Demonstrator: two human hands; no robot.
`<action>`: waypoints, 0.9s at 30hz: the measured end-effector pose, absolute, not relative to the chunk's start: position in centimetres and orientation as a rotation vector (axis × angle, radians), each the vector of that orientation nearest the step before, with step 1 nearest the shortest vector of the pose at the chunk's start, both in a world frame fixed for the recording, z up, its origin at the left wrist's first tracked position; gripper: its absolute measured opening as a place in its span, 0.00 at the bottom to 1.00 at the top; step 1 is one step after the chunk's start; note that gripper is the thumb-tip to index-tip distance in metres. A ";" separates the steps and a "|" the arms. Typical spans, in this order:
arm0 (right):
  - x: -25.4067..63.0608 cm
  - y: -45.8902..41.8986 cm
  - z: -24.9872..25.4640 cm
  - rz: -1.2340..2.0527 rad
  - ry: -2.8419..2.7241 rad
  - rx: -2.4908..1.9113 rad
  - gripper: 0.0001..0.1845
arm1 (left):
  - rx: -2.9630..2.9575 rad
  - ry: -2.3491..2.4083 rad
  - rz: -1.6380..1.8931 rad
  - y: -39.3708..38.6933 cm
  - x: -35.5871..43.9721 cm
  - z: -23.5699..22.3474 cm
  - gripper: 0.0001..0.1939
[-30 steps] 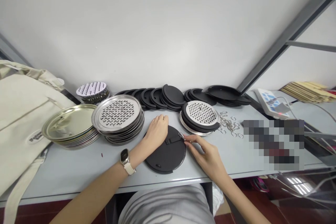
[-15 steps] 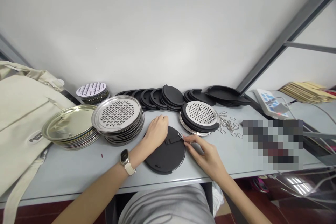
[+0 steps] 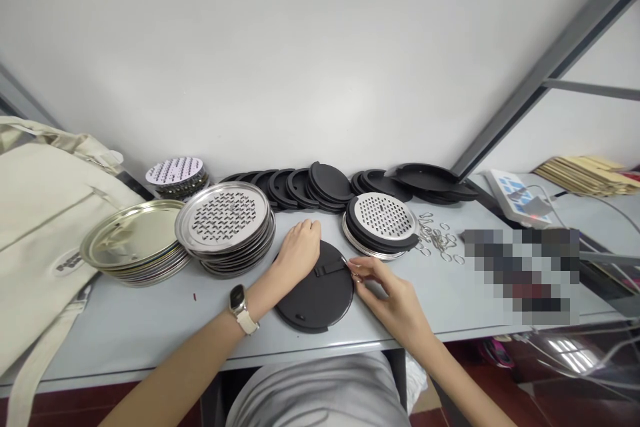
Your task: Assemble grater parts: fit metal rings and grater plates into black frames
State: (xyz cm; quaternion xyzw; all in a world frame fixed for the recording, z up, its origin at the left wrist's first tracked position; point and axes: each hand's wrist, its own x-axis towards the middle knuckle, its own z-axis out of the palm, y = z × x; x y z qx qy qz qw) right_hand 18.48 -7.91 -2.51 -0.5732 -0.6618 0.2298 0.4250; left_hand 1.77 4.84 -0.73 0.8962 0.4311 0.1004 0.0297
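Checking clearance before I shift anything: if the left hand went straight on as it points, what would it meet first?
Likely the stacked black discs at the back, ahead of the left hand; the gap's depth is unclear.

Can read no word, number or sign for certain: can make out dark lettering on the pale label [image 3: 68,263] of the bag [image 3: 43,213] at far left, too small and blurred to spell out, and blue markings on the white box [image 3: 511,188] at right, equally impossible to decipher.
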 end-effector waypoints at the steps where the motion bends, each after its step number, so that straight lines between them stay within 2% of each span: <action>1: 18.4 -7.9 -2.5 0.590 -1.636 -1.429 0.13 | 2.764 1.330 0.311 4.8 1.8 -0.7 0.12; 7: 18.4 -7.6 -2.3 0.661 -1.590 -1.377 0.11 | 2.765 1.335 0.309 4.8 1.8 -0.7 0.11; 27: 18.4 -7.5 -2.6 0.547 -1.627 -1.382 0.10 | 2.764 1.333 0.297 5.0 1.8 -0.7 0.12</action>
